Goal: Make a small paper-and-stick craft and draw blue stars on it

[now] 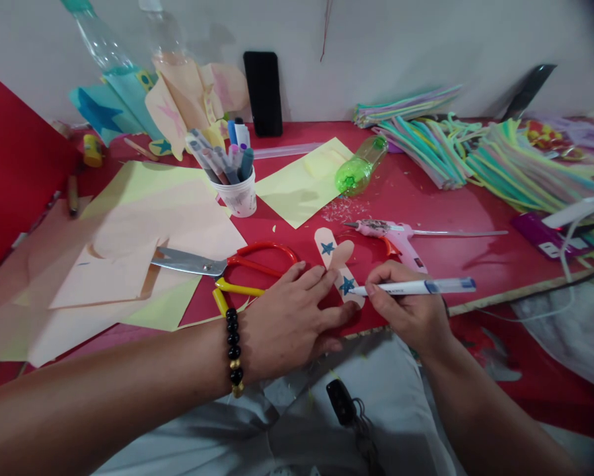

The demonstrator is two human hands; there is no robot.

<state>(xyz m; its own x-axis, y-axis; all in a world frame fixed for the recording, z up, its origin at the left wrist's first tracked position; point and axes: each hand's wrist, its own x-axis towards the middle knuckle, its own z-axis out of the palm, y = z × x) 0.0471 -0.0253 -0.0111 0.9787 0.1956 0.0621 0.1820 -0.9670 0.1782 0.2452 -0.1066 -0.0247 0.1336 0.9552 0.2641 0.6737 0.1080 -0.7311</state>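
My right hand (408, 307) grips a white marker pen (425, 287) with blue bands, its tip touching the lower of two blue stars on a peach paper strip (325, 239). The strip has a rounded top and a small paper flap sticking out to the right. My left hand (297, 311) lies spread on the table with its fingertips over the strip's left and lower edges. Beside that hand are large scissors (202, 264) with one red and one yellow handle, blades open over cut peach paper (108, 271).
Behind the strip lie a pink glue gun (386, 231) and a green cut bottle (361, 168). A cup of markers (240, 198) stands on yellow and peach sheets. Bundles of pastel pipe cleaners (425, 149) fill the back right; a phone (263, 92) leans against the wall.
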